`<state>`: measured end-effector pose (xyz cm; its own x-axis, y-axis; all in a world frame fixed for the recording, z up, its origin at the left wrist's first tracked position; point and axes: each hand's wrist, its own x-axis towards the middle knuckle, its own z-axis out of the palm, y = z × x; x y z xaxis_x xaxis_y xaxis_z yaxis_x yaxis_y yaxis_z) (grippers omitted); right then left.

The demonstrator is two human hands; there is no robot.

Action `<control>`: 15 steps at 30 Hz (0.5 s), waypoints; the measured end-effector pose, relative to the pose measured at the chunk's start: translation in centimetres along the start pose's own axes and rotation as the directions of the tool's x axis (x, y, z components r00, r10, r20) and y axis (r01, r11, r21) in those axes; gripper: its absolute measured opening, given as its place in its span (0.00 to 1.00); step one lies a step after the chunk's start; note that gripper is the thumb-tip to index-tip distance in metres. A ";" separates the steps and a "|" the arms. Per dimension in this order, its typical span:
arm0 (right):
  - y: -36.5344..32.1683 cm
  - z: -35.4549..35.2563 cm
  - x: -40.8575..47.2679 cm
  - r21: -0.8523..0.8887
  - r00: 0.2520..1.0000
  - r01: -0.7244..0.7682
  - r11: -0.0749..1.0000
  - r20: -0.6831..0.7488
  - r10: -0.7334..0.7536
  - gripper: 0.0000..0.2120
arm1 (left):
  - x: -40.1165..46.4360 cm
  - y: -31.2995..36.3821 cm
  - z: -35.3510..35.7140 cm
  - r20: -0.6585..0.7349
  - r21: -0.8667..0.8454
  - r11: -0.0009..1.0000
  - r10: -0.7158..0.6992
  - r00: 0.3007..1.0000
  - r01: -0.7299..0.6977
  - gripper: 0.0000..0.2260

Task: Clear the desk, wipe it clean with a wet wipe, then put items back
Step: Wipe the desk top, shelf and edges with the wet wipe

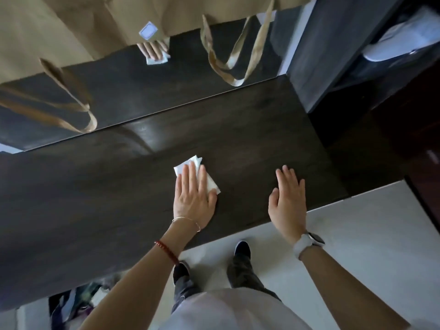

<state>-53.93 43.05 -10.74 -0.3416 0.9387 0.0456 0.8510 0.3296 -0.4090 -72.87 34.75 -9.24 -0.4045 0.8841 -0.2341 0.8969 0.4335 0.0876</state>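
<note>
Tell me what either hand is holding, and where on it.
Nothing is gripped. The left hand presses flat on the wet wipe; the right hand is open.

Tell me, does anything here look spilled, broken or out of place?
Nothing stands out. The left hand presses a white wet wipe flat on the dark desk; the right hand is open, with straight fingers, over the desk's front edge. The second hand and wipe at the back are only a mirror reflection.

Dim, soft glare, wide-angle warp
</note>
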 end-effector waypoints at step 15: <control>7.8 -3.1 -2.9 -0.013 0.976 -0.202 0.979 -0.091 0.200 0.23 | 7.4 19.3 -0.2 0.108 0.042 0.833 0.545 0.831 -0.552 0.28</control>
<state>-45.06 43.23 -11.27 -0.1268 0.9909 0.0459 0.9074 0.1346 -0.3981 -58.63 49.70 -9.12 0.1719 0.9526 -0.2511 0.9777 -0.1338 0.1618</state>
